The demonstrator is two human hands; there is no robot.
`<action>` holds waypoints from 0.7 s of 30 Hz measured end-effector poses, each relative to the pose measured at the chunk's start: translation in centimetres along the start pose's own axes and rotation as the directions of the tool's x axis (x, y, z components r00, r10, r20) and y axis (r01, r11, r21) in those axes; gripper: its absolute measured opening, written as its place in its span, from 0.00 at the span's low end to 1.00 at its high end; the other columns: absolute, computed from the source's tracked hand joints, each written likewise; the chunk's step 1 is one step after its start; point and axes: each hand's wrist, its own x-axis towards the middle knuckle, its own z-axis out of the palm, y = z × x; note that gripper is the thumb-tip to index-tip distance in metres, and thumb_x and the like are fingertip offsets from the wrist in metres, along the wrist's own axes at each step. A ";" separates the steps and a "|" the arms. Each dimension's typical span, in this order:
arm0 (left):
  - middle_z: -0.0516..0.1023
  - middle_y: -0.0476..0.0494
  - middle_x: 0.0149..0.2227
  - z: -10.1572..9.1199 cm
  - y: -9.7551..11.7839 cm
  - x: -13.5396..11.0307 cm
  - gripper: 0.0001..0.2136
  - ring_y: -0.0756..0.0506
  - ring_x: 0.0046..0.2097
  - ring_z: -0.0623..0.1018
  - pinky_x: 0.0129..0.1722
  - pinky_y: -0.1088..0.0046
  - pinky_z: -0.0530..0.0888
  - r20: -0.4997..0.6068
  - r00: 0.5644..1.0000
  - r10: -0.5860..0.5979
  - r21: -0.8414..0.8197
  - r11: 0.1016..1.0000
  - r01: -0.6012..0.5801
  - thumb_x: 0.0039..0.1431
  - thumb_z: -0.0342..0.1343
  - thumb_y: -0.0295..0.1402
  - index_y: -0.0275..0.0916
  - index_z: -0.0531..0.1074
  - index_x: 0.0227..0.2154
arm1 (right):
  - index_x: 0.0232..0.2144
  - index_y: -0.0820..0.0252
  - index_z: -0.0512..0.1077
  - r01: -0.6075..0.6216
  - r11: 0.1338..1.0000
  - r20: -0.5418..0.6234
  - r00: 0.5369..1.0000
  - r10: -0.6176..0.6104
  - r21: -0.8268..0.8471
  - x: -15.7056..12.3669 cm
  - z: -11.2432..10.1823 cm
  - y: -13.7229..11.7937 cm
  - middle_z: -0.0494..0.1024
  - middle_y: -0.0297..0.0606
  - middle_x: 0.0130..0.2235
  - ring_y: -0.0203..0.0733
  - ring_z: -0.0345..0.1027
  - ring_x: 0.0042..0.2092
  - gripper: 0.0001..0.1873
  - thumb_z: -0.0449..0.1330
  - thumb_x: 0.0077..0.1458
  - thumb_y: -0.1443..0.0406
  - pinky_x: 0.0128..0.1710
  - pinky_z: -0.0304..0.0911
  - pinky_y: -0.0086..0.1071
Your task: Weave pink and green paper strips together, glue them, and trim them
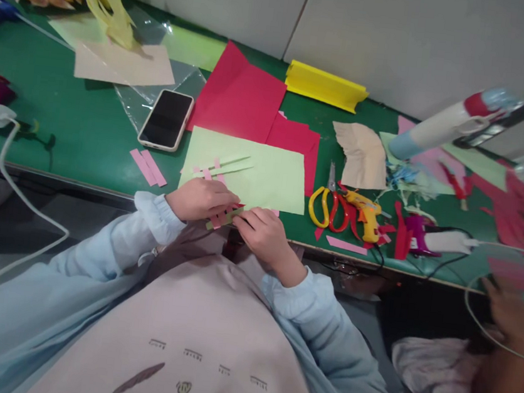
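At the table's front edge, my left hand (205,199) and my right hand (261,233) are close together with fingers bent. Between them they pinch a green paper strip (227,218) that is crossed by short pink strips (214,222). My left fingers cover part of this woven piece. Under and behind my hands lies a pale green sheet (265,168). Thin green strips (230,169) with pink bits (206,173) across them rest on it, just above my left hand. Two loose pink strips (148,168) lie left of the sheet.
Red paper (240,96) and a phone (166,119) lie behind. To the right are scissors (329,201), an orange glue gun (364,216), a beige paper piece (360,156) and a standing bottle (444,129). White cables (29,204) hang over the edge. Another person's arm (517,320) is at far right.
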 end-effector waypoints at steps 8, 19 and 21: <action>0.82 0.42 0.38 0.2 0.0 0.3 0.15 0.47 0.39 0.81 0.33 0.74 0.74 -0.065 0.998 -0.021 -0.021 1.000 0.020 0.68 0.44 0.31 0.38 0.76 0.43 | 0.37 0.62 0.76 -0.108 0.993 0.128 0.987 0.101 0.053 1.5 0.1 1.0 0.77 0.43 0.39 0.43 0.63 0.42 0.13 0.52 0.65 0.65 0.41 0.56 0.38; 0.79 0.42 0.38 -1.8 4.2 -3.3 0.08 0.45 0.42 0.77 0.43 0.66 0.75 -0.363 0.884 -0.294 -0.146 0.955 0.257 0.61 0.54 0.33 0.39 0.73 0.42 | 0.42 0.61 0.75 -0.122 0.985 0.164 0.981 0.101 0.121 1.7 0.2 1.8 0.77 0.41 0.41 0.44 0.63 0.43 0.14 0.53 0.65 0.60 0.42 0.57 0.37; 0.78 0.44 0.34 -1.3 5.6 -4.5 0.08 0.44 0.39 0.76 0.40 0.65 0.74 -0.337 0.878 -0.339 -0.111 0.941 0.321 0.60 0.58 0.37 0.40 0.72 0.39 | 0.42 0.61 0.75 -0.119 0.984 0.173 0.980 0.096 0.129 1.7 0.2 1.9 0.77 0.42 0.41 0.43 0.63 0.43 0.14 0.53 0.65 0.59 0.42 0.57 0.37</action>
